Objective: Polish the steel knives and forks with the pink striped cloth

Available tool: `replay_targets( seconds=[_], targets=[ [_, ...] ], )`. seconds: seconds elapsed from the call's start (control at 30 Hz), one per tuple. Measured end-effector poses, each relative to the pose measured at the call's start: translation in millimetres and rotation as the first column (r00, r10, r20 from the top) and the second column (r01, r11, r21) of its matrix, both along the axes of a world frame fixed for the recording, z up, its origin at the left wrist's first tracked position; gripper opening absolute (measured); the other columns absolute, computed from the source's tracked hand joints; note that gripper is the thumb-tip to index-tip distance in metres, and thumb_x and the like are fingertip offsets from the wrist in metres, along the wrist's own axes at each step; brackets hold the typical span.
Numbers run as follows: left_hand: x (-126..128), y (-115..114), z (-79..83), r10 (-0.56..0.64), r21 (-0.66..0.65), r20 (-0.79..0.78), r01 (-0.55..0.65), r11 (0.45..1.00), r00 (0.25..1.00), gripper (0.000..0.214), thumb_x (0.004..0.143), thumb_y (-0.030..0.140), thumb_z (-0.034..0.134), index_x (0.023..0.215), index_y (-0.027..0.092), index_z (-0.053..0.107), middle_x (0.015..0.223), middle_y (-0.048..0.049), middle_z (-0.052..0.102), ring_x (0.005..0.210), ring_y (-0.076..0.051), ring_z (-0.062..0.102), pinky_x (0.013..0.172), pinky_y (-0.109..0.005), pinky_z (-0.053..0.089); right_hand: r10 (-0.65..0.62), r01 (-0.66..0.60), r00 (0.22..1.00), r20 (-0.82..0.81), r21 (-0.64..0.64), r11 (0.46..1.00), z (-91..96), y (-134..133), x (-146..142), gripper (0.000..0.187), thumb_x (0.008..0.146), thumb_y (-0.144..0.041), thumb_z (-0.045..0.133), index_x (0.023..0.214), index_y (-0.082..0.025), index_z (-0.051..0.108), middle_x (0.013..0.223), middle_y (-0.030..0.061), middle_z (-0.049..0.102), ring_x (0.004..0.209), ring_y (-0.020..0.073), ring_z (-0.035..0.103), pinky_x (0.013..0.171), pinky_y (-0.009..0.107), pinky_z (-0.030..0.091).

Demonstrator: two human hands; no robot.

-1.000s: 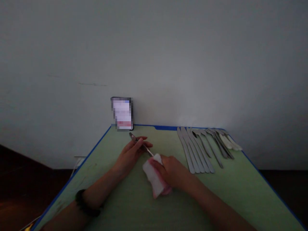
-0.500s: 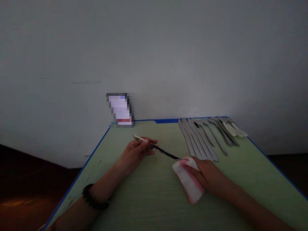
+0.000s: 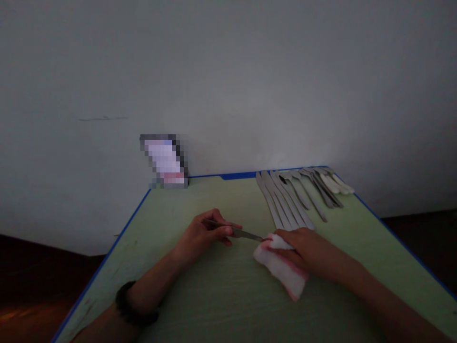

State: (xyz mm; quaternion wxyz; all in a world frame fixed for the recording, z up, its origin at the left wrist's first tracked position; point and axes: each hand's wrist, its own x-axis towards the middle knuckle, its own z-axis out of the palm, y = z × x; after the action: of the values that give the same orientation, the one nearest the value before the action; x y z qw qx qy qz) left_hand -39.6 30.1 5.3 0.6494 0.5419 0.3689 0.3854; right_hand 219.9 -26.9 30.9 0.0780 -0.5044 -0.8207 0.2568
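A metal table knife [image 3: 246, 234] slants between my hands, its near end partly covered by fingers. My left hand [image 3: 209, 229] is closed around one end, the thumb pressed along it. The other end goes into a folded white and pink cloth [image 3: 282, 271], where the tip is hidden. My right hand [image 3: 303, 247] pinches the cloth around that end. Just beyond my right hand, several table knives [image 3: 285, 202] lie side by side on the pale green table [image 3: 200, 295].
Right of the knives lie spoons [image 3: 310, 195], forks [image 3: 323, 190] and white-handled pieces [image 3: 337, 183] along the back edge. A blurred-out phone-like screen [image 3: 166, 162] leans on the wall [image 3: 228, 85] at the back left. Blue trim [image 3: 117, 238] borders the table.
The knife has turned in my left hand, and its lighter flat side now shows. Both hands still hold it and the cloth. The whole view has shifted slightly, moving the background left.
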Motion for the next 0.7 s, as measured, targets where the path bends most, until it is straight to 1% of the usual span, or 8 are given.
replay_targets(
  seconds=[0.13, 0.2, 0.27, 0.37, 0.47, 0.53, 0.6, 0.7],
  targets=[
    [-5.4, 5.5, 1.3, 0.118, 0.020, -0.057, -0.117, 0.993, 0.991, 0.022, 0.070, 0.027, 0.074, 0.069, 0.015, 0.055, 0.080, -0.0069, 0.074, 0.068, -0.018, 0.069, 0.054, -0.024, 0.053, -0.003, 0.003, 1.000, -0.012, -0.001, 1.000, 9.9, 8.1, 21.4, 0.034, 0.090, -0.043, 0.043, 0.109, -0.024, 0.063, 0.092, 0.0076, 0.069, 0.081, 0.0198, 0.062, 0.069, 0.028, 0.042],
    [-10.1, 9.2, 3.0, 0.164, 0.064, -0.154, -0.156, 0.986, 0.974, 0.020, 0.072, 0.031, 0.071, 0.071, 0.016, 0.059, 0.074, -0.0044, 0.073, 0.065, -0.017, 0.067, 0.057, -0.024, 0.052, -0.018, 0.019, 0.999, -0.037, 0.029, 0.999, 13.0, 12.9, 33.6, 0.035, 0.091, -0.044, 0.042, 0.109, -0.024, 0.063, 0.091, 0.0060, 0.069, 0.078, 0.0185, 0.062, 0.068, 0.028, 0.043],
    [-14.6, 11.9, 4.6, 0.159, 0.154, -0.331, -0.113, 0.982, 0.930, 0.019, 0.072, 0.034, 0.070, 0.071, 0.016, 0.065, 0.069, -0.0028, 0.071, 0.062, -0.015, 0.065, 0.057, -0.024, 0.050, -0.037, 0.042, 0.997, -0.061, 0.085, 0.996, 14.2, 16.9, 42.8, 0.036, 0.091, -0.045, 0.041, 0.108, -0.024, 0.064, 0.089, 0.0051, 0.069, 0.074, 0.0175, 0.061, 0.066, 0.028, 0.042],
    [-19.6, 12.8, 4.8, 0.106, 0.259, -0.553, 0.050, 0.965, 0.827, 0.020, 0.071, 0.037, 0.070, 0.069, 0.017, 0.069, 0.064, -0.0012, 0.069, 0.061, -0.015, 0.062, 0.054, -0.022, 0.046, -0.089, 0.105, 0.987, -0.136, 0.118, 0.988, 13.6, 19.1, 46.4, 0.037, 0.089, -0.047, 0.043, 0.097, -0.021, 0.067, 0.081, 0.0046, 0.069, 0.066, 0.0155, 0.060, 0.059, 0.027, 0.040],
    [-21.7, 11.4, 2.9, 0.049, 0.234, -0.585, 0.111, 0.966, 0.810, 0.024, 0.077, 0.041, 0.063, 0.071, 0.018, 0.068, 0.059, 0.0008, 0.065, 0.049, -0.012, 0.055, 0.046, -0.020, 0.040, -0.125, 0.137, 0.972, -0.200, 0.045, 0.990, 11.0, 16.9, 38.5, 0.042, 0.089, -0.051, 0.041, 0.087, -0.018, 0.067, 0.068, 0.0035, 0.065, 0.058, 0.0137, 0.056, 0.053, 0.025, 0.037],
    [-22.1, 10.4, 1.8, 0.096, 0.254, -0.589, 0.071, 0.965, 0.802, 0.026, 0.079, 0.043, 0.059, 0.073, 0.017, 0.065, 0.053, 0.0032, 0.059, 0.041, -0.010, 0.047, 0.041, -0.019, 0.034, -0.102, 0.105, 0.977, -0.188, 0.005, 0.994, 8.6, 14.5, 30.3, 0.045, 0.090, -0.052, 0.039, 0.087, -0.016, 0.066, 0.069, 0.0041, 0.065, 0.060, 0.0139, 0.056, 0.055, 0.025, 0.037],
    [-22.2, 10.0, 1.3, 0.183, 0.333, -0.599, 0.034, 0.942, 0.779, 0.027, 0.079, 0.043, 0.059, 0.072, 0.017, 0.063, 0.049, 0.0050, 0.053, 0.041, -0.009, 0.043, 0.040, -0.018, 0.030, -0.071, 0.071, 0.987, -0.142, -0.008, 0.997, 6.0, 12.2, 22.4, 0.047, 0.090, -0.053, 0.038, 0.089, -0.015, 0.065, 0.074, 0.0063, 0.066, 0.065, 0.0153, 0.057, 0.060, 0.026, 0.039],
    [-21.8, 9.6, 2.0, 0.216, 0.402, -0.624, 0.072, 0.913, 0.751, 0.028, 0.079, 0.043, 0.059, 0.069, 0.017, 0.062, 0.048, 0.0051, 0.049, 0.044, -0.009, 0.043, 0.042, -0.018, 0.030, -0.064, 0.064, 0.996, -0.056, -0.007, 0.998, 2.5, 8.7, 13.4, 0.050, 0.090, -0.055, 0.037, 0.091, -0.014, 0.065, 0.078, 0.0097, 0.066, 0.071, 0.0184, 0.059, 0.065, 0.029, 0.040]
  ],
)
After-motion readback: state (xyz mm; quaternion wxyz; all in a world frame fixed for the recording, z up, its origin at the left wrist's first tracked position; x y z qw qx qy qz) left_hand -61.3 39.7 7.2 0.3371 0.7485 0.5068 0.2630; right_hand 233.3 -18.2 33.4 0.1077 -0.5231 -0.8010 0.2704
